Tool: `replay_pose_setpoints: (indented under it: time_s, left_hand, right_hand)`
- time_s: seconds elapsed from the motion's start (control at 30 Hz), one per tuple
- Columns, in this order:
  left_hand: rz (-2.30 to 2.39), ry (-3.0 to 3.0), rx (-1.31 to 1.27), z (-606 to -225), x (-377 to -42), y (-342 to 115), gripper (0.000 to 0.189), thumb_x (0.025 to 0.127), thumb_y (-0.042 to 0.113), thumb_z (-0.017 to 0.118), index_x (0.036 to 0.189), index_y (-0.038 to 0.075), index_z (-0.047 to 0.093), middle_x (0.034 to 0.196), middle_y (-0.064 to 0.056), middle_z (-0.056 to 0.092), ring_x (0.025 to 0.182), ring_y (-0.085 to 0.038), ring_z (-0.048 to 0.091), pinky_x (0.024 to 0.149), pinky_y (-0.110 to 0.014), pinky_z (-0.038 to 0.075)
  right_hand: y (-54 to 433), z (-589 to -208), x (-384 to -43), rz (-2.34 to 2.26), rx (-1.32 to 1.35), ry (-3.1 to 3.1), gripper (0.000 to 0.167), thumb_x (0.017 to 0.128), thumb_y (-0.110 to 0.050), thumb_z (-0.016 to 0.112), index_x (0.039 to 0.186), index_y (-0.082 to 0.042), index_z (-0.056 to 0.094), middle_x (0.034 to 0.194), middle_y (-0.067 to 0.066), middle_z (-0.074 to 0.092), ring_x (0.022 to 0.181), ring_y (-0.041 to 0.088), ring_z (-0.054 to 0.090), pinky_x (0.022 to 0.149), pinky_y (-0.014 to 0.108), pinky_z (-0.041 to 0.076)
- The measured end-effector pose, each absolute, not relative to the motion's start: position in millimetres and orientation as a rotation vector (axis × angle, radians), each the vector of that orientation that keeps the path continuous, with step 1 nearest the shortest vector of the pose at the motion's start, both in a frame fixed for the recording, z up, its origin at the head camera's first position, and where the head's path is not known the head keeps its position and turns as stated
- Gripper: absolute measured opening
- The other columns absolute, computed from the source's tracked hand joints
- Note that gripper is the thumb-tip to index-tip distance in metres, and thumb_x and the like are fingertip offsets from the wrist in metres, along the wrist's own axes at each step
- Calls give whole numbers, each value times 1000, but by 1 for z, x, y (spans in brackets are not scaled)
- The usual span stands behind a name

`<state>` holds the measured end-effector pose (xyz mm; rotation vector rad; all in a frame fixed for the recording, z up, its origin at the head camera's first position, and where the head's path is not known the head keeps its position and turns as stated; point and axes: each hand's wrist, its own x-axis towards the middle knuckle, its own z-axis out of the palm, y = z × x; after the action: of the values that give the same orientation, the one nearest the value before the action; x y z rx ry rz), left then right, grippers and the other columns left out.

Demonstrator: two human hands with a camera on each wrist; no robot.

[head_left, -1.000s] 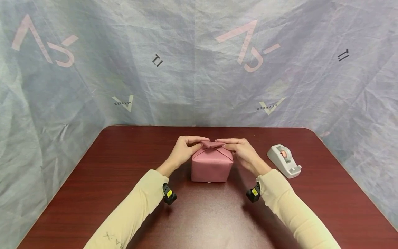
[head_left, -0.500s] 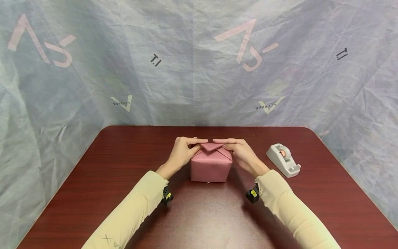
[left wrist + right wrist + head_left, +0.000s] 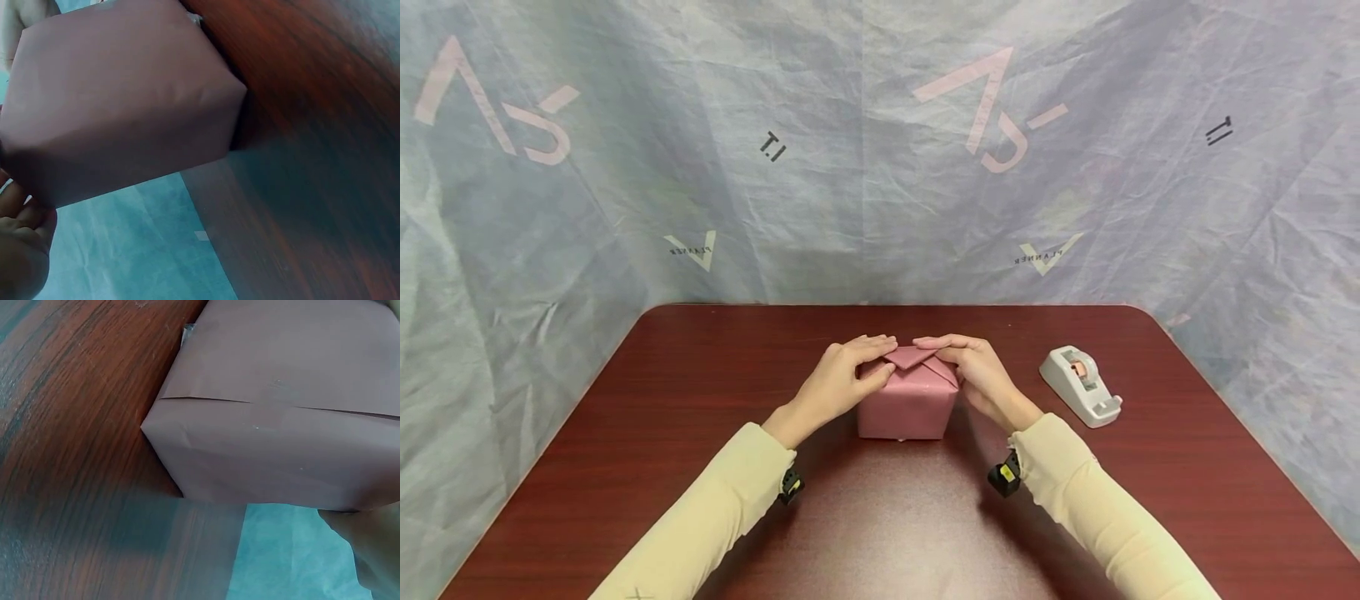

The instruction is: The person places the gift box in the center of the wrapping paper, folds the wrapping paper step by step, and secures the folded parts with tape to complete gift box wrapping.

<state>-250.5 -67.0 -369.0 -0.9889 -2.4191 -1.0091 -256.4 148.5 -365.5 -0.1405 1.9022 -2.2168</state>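
A box wrapped in pink paper (image 3: 906,414) stands on the table. On its top, a pointed flap of wrapping paper (image 3: 910,357) lies folded toward the near side. My left hand (image 3: 842,375) holds the paper at the top left, its thumb on the near slope and its fingers behind. At the top right, my right hand (image 3: 977,367) pinches the folded edge, fingers laid along the back. In the left wrist view, bent fingers (image 3: 25,209) touch the box's upper corner. The right wrist view shows a paper seam (image 3: 272,403) across one side; most of that hand is hidden.
A white tape dispenser (image 3: 1081,387) with a roll in it stands to the right of the box. The dark red table (image 3: 715,358) has rounded far corners. Grey printed cloth (image 3: 820,208) hangs behind it and at both sides.
The flap, raised at first, now lies flatter on the top. My left hand has shifted slightly toward me, its thumb coming down over the box's left slope. The right hand has barely moved.
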Motion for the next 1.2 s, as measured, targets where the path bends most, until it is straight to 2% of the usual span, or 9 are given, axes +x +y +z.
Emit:
replay_pose_setpoints:
  time_s: [0.2,0.4,0.57,0.67,0.77,0.9,1.1,1.2]
  left_hand:
    - [-992,-2443,-997,-368,-248,-68,33,86,18,61,117,9,63,119,-9,62,119,-19,53,103,-34,37]
    - [-1097,-2376,-1056,-372,-250,-69,28,85,14,62,112,11,67,114,0,65,120,-15,52,105,-31,35]
    - [-1140,-2372,-1069,-376,-250,-70,33,83,28,66,113,15,66,116,3,63,124,-14,48,107,-34,31]
    - [-1064,-2395,-1091,-376,-248,-71,37,82,34,65,115,15,64,121,3,61,126,-17,46,108,-37,30]
    - [-936,-2395,-1127,-376,-246,-72,39,83,35,63,117,15,63,124,1,59,127,-20,44,108,-37,29]
    - [-747,-2365,-1167,-378,-245,-75,42,83,38,62,119,15,62,126,1,57,126,-20,45,108,-35,31]
    - [-426,-2205,-1248,-377,-247,-77,44,82,40,61,117,13,63,124,-2,59,117,-18,55,99,-34,41]
    - [-280,-2126,-1249,-378,-247,-76,44,84,41,58,116,12,64,122,-3,60,113,-16,58,95,-32,44]
  right_hand:
    - [149,-364,-256,-2208,-153,1885,31,88,2,45,117,9,57,124,13,58,102,11,61,72,25,53]
    - [150,-362,-255,-2186,-161,1901,32,89,2,45,118,10,55,122,14,59,91,11,64,67,26,53]
    - [150,-360,-254,-2181,-178,1904,33,89,2,44,119,12,53,121,16,59,91,11,64,67,25,53]
    - [151,-360,-253,-2191,-203,1887,36,88,0,41,120,13,52,121,14,60,100,11,60,73,25,51]
    - [150,-361,-253,-2203,-240,1883,35,90,-5,44,119,13,52,114,8,65,106,12,57,77,24,50]
    - [148,-364,-254,-2181,-288,1918,35,92,-10,51,118,13,52,104,2,68,97,9,62,72,22,51]
    - [146,-367,-255,-2086,-335,2026,35,92,-5,49,125,5,51,122,16,56,92,4,60,74,20,50]
    - [146,-366,-255,-2063,-345,2040,35,92,-4,48,126,5,50,124,17,55,94,5,60,75,20,50]
